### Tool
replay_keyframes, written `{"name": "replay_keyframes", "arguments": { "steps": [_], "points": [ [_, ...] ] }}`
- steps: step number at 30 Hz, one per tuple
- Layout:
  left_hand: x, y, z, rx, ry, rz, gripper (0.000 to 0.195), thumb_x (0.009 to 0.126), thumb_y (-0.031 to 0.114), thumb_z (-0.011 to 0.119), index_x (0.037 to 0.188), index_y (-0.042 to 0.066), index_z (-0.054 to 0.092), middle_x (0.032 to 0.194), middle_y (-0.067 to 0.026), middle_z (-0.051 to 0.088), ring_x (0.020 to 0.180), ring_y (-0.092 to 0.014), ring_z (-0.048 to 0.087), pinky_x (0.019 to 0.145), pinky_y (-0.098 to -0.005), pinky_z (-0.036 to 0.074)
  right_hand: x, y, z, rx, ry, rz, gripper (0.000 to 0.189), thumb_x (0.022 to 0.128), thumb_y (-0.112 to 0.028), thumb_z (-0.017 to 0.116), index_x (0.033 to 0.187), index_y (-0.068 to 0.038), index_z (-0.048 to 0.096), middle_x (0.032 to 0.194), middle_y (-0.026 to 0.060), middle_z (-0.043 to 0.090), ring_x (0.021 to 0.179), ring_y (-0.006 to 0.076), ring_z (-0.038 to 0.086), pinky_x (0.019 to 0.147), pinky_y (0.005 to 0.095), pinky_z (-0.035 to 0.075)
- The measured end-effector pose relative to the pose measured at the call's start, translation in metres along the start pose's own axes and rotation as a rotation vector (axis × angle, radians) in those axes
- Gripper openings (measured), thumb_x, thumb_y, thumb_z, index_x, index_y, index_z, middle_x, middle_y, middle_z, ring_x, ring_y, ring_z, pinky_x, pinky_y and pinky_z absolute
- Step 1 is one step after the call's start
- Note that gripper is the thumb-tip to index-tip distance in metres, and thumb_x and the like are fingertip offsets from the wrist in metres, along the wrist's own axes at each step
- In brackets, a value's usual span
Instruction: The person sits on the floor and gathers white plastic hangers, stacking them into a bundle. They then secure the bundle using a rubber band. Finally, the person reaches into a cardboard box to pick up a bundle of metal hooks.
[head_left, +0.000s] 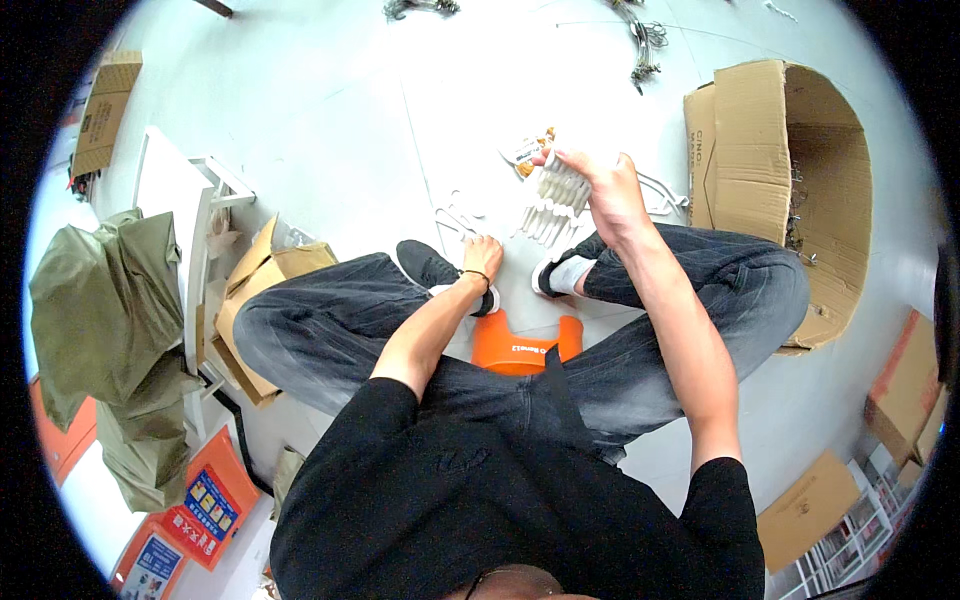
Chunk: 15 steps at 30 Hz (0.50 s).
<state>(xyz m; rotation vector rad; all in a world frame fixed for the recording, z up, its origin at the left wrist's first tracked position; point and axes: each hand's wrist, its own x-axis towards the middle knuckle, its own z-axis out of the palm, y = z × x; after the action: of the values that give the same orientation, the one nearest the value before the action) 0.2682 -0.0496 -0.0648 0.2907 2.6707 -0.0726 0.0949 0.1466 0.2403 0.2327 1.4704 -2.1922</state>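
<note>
My right hand (616, 196) is closed around one end of a bundle of slim white pieces (556, 202), stacked in rows and held above the floor between my feet. Just past its fingertips is a small packet with white and orange-brown printing (529, 154); whether the hand touches it I cannot tell. My left hand (484, 256) is low beside my left shoe, fingers bent down at a thin white looped piece (455, 220). Whether those fingers grip it is not clear. More white curved pieces (660, 193) lie beyond my right wrist.
An open cardboard box (750, 142) with metal wire parts inside stands at my right. An orange stool (525, 345) is under me. At my left are a smaller carton (277, 262), a white frame (172, 187) and green cloth (112, 285). Dark wire bundles (643, 45) lie ahead.
</note>
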Motion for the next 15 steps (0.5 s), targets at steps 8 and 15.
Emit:
{"name": "replay_keyframes", "arguments": {
  "steps": [8,15],
  "points": [
    [0.0,-0.138,-0.193,-0.042,0.173,0.104,0.013,0.095,0.006,0.05,0.103,0.001,0.057,0.094,-0.0225,0.067,0.088,-0.042,0.069,0.076,-0.0489,0.057,-0.004,-0.006,0.006,-0.153,-0.036,0.004,0.026,0.094,-0.014,0.069,0.107,0.008,0.073,0.098,0.0152,0.077,0.087,0.0191,0.074,0.079,0.0325,0.059],
    [-0.068,-0.122,-0.36,-0.397,0.565,0.388,0.023,0.091,-0.005,0.06,0.112,0.003,0.068,0.113,-0.0159,0.073,0.101,-0.035,0.071,0.085,-0.0425,0.058,-0.026,-0.007,0.013,-0.297,-0.194,-0.027,0.022,0.092,-0.017,0.072,0.103,0.002,0.075,0.093,0.0116,0.077,0.088,0.0166,0.073,0.081,0.0311,0.057]
  ]
}}
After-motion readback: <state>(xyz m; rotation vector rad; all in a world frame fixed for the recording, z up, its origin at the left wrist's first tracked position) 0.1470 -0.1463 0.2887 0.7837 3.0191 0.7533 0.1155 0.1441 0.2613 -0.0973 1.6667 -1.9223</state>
